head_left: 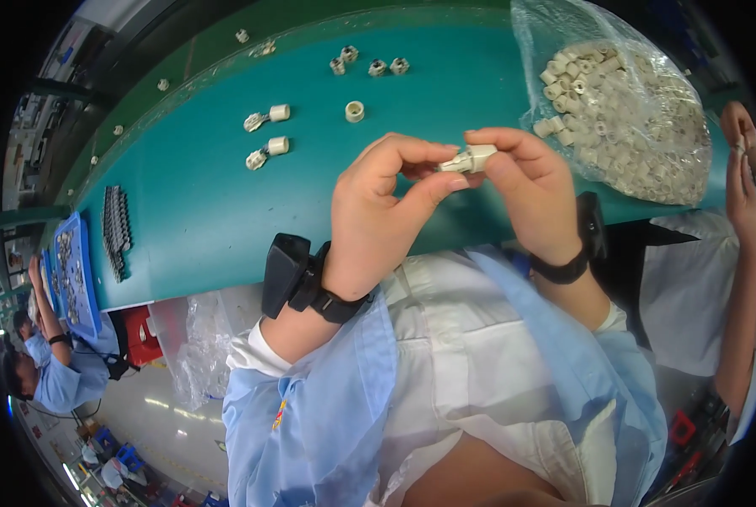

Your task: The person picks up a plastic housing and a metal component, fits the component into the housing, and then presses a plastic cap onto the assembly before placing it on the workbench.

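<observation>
In front of my chest, both hands meet over the bench. My left hand [382, 190] pinches a small off-white plastic insert [454, 164] between thumb and fingers. My right hand [532, 190] grips an off-white plastic sleeve [480, 155], its fingers closed round the far end. The two pieces are in line and touching; how deep one sits in the other cannot be made out. Beyond my left hand, one loose sleeve [355, 111] stands on the green mat. Two sleeve-and-insert pairs, an upper pair [268, 117] and a lower pair [267, 153], lie farther left.
A clear plastic bag [623, 118] full of off-white sleeves lies at the right. Several small inserts [378, 67] stand at the back. Dark grey strips [116, 232] and a blue tray [75, 275] are at the left. A co-worker's arm [741, 211] shows at the right edge.
</observation>
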Motion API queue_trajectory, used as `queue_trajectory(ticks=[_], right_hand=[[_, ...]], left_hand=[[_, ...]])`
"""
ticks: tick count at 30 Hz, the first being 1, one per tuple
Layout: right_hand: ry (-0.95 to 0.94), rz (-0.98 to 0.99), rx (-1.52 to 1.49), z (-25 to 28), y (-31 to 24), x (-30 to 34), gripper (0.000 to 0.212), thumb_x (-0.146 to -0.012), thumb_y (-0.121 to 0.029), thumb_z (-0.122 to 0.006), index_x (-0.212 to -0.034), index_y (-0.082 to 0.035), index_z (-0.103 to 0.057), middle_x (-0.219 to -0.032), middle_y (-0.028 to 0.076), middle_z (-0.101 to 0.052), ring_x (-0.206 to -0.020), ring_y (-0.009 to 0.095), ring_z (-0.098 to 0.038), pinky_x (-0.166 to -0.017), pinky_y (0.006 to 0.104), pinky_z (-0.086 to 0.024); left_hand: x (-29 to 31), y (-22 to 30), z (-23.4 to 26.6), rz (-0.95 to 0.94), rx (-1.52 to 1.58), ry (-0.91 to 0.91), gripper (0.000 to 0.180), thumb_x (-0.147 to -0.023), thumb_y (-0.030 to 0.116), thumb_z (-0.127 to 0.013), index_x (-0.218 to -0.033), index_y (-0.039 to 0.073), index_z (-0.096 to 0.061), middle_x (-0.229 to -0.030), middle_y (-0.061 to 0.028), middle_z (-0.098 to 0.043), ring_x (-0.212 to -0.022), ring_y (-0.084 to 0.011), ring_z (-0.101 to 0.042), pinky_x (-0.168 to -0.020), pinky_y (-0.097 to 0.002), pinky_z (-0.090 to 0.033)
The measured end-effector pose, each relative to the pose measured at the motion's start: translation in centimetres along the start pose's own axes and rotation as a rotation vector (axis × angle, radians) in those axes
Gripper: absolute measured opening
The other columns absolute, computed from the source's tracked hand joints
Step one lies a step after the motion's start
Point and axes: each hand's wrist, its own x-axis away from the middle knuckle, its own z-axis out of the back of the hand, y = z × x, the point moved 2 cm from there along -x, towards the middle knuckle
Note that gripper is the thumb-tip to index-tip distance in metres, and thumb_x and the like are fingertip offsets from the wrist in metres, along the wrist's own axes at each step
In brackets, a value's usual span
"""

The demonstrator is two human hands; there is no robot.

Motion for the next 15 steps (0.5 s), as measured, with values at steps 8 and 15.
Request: queue_trajectory(ticks=[8, 15], right_hand=[[-0.005, 0.031, -0.176, 0.4, 0.1, 0.6, 0.025, -0.085, -0.005, -0.050, -0.109, 0.002, -0.049, -0.097, 0.007, -0.057, -0.087, 0.011, -0.054, -0.077, 0.0228, -0.043], [0.000, 0.177, -0.151, 2.3, 0.8, 1.5, 0.026, -0.085, -0.004, -0.051, -0.110, 0.001, -0.049, -0.100, 0.006, -0.055, -0.091, 0.009, -0.052, -0.079, 0.0225, -0.042]], left_hand=[[-0.4, -0.4, -1.1, 0.027, 0.015, -0.019, 0.017, -0.073, -0.004, -0.062, -0.089, -0.001, -0.057, -0.088, -0.0055, -0.058, -0.077, -0.0105, -0.054, -0.069, -0.0212, -0.044], [-1.0, -0.9, -2.8, 0.077, 0.109, -0.062, 0.022, -0.073, -0.008, -0.060, -0.094, -0.002, -0.054, -0.092, -0.0067, -0.057, -0.081, -0.0115, -0.054, -0.073, -0.0223, -0.044]])
